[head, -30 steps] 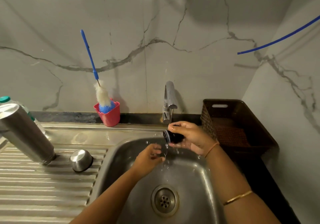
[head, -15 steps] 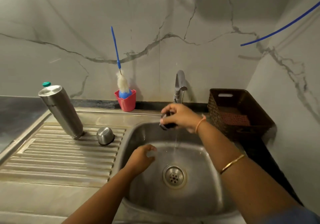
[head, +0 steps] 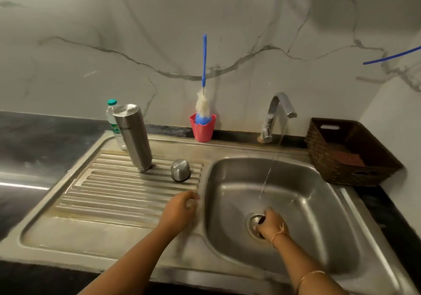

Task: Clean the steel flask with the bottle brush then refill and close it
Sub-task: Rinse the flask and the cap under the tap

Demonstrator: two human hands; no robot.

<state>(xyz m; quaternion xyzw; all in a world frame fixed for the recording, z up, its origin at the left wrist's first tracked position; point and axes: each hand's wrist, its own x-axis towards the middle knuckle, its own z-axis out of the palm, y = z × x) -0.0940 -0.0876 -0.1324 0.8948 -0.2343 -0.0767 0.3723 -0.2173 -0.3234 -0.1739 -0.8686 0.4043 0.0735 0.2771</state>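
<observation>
We are curling our right hand [head: 271,225] round a small dark part [head: 262,221] over the drain [head: 254,219], left hand [head: 180,210] hovering loosely curled, empty, above the draining board [head: 114,192], steel flask [head: 133,139] standing neck-down far left on it

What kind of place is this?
Likely a home kitchen's washing-up spot: steel sink with ribbed drainboard, tap running, bottle brush standing in a red cup.
</observation>
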